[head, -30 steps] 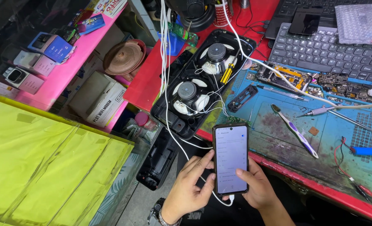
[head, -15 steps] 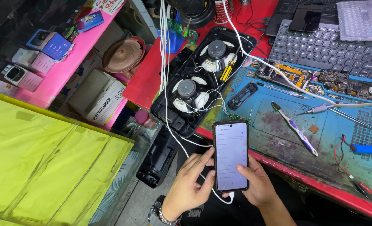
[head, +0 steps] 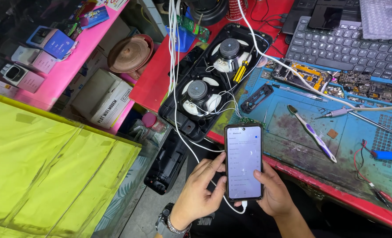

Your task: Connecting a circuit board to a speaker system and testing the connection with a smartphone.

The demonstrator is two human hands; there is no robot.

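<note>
A black smartphone [head: 244,161] with a lit white screen sits upright between both hands, a white cable plugged into its bottom. My left hand [head: 199,194] grips its left edge, and a metal watch is on that wrist. My right hand [head: 273,190] supports the right edge, thumb resting on the screen. Just beyond the phone, an opened black speaker housing [head: 213,81] with two round drivers lies on the red bench, a yellow-handled screwdriver [head: 241,72] resting on it.
A blue work mat [head: 310,119] holds a toothbrush [head: 311,133], circuit boards [head: 302,76], a soldering iron [head: 363,112] and a blue marker [head: 389,155]. A black keyboard [head: 345,46] lies at the back right. White cables [head: 173,53] hang over the bench. Pink shelf [head: 59,75] with boxes and a yellow-green sheet [head: 42,172] at left.
The view shifted slightly; the phone stays in both hands, and my right thumb has settled onto the screen.
</note>
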